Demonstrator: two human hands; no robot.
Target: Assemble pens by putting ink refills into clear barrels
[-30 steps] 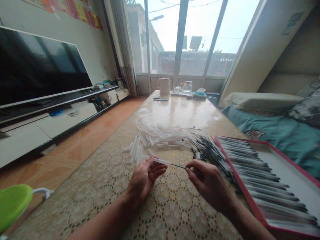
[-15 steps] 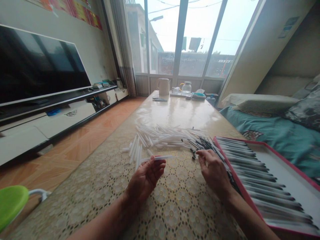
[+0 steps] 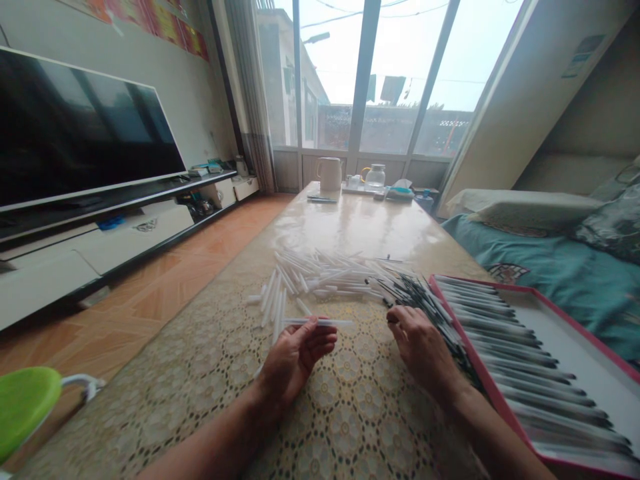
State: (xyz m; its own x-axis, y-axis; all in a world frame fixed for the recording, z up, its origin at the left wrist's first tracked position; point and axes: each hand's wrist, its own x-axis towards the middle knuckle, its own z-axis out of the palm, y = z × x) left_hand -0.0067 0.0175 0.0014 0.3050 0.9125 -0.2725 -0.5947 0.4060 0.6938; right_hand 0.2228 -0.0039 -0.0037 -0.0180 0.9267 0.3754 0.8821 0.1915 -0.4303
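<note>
My left hand (image 3: 299, 355) pinches a thin white plastic tube (image 3: 320, 322), held level above the lace tablecloth. My right hand (image 3: 423, 348) rests palm down at the near edge of a pile of dark thin refills (image 3: 420, 298), its fingers curled on them; whether it holds one is hidden. Beyond both hands lies a scattered heap of white tubes (image 3: 320, 272). To the right, a red-edged shallow box (image 3: 560, 313) holds rows of finished pens.
The long table (image 3: 360, 223) runs away toward a window, with a white jug (image 3: 331, 174), a glass kettle (image 3: 375, 176) and small items at its far end. A television stands on the left, a teal sofa (image 3: 560, 273) on the right, a green stool (image 3: 25, 403) near left.
One second ago my right hand pushed a dark refill into the tube held by my left. It has since let go and moved right to the refill pile; the left hand keeps the tube.
</note>
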